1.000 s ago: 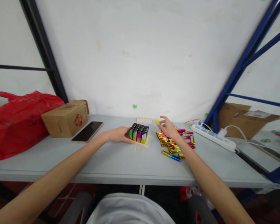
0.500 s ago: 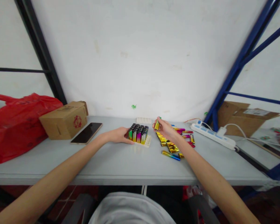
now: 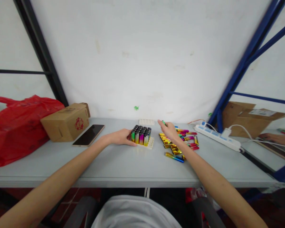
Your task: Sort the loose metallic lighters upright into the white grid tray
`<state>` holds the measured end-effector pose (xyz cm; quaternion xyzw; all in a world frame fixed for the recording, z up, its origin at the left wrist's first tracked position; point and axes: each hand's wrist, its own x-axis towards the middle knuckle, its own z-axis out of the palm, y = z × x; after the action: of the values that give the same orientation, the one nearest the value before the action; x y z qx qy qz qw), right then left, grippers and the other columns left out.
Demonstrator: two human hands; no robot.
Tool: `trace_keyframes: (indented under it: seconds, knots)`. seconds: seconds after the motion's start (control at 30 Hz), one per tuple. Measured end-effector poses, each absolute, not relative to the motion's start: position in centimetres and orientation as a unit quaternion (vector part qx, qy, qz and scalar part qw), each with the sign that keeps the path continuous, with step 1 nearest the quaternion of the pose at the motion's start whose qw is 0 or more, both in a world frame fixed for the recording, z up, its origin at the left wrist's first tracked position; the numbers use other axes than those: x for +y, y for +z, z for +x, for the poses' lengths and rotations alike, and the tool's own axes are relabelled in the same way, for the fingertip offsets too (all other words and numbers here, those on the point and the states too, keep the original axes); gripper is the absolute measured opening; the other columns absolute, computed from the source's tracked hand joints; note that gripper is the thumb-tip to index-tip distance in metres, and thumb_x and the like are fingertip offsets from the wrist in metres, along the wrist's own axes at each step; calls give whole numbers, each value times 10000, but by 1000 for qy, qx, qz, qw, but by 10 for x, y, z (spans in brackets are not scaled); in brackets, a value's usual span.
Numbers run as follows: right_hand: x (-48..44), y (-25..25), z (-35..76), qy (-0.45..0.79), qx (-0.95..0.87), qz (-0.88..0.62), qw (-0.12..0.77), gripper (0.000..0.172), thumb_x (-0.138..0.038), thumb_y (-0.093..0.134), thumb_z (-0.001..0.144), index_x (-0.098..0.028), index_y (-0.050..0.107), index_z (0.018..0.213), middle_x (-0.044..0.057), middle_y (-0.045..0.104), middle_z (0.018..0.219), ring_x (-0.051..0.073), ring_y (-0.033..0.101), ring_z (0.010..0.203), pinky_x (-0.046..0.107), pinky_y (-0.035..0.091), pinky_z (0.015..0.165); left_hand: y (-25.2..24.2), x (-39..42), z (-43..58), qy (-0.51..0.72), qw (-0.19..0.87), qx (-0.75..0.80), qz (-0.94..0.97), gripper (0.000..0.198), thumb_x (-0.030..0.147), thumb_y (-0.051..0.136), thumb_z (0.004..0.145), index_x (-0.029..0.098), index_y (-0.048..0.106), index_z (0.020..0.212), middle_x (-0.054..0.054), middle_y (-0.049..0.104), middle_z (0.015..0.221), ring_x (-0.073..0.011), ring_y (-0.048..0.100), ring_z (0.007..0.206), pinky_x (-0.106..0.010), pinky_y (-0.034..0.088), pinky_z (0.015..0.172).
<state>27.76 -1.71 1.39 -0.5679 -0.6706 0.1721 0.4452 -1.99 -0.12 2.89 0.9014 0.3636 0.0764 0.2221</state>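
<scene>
Disposable lighters with black tops stand upright in rows in a white slotted tray, whose right side shows bare slots. My left hand is around the left side of this tray, its thumb along the front and its other fingers partly hidden behind the lighters. Right of the tray, my right hand is raised above the table, closed on a lighter; only its green end shows. Below and beside that hand lies a loose pile of shiny gold, purple and red lighters, with one gold-and-blue lighter in front.
A second white tray lies near the wall. To the left are a phone, a cardboard box and a red bag. A power strip runs along the right. Beyond the blue frame, another person's hand shows.
My right hand has turned and moved slightly right, so the lighter in it is now mostly hidden. My left hand stays at the tray. The other person's hand reaches further into view.
</scene>
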Motion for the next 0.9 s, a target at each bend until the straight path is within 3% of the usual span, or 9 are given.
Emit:
trace_keyframes:
  seconds: [0.23,0.57,0.77,0.9]
  knots:
    - [-17,15,271,75,-673,-580,453,443,-501,451,875,-227,366,539,-22,336,530,126,370,555,274,254,548,27,1,-20,76,222,359,903,604,684,714,738,161,695,1041,-22,721,857,-210,633,789,-252,461,684]
    - [-24,13,261,76,-718,-550,420,568,-641,427,918,-212,362,552,-35,282,570,113,321,580,270,224,574,28,0,-20,76,223,359,903,619,690,706,742,166,690,1071,-35,726,896,-219,635,791,-266,465,678]
    - [-26,11,259,64,-732,-547,401,467,-463,472,909,-217,350,531,-39,280,553,111,323,562,274,218,569,29,0,-19,64,223,367,901,578,670,710,749,162,696,1024,-32,722,878,-216,637,789,-258,458,672]
    - [-25,14,261,47,-744,-544,384,399,-374,484,907,-218,385,553,-37,356,536,124,382,571,270,254,590,28,1,-19,63,230,352,905,556,644,697,779,168,693,1066,-39,733,940,-222,648,828,-259,465,694]
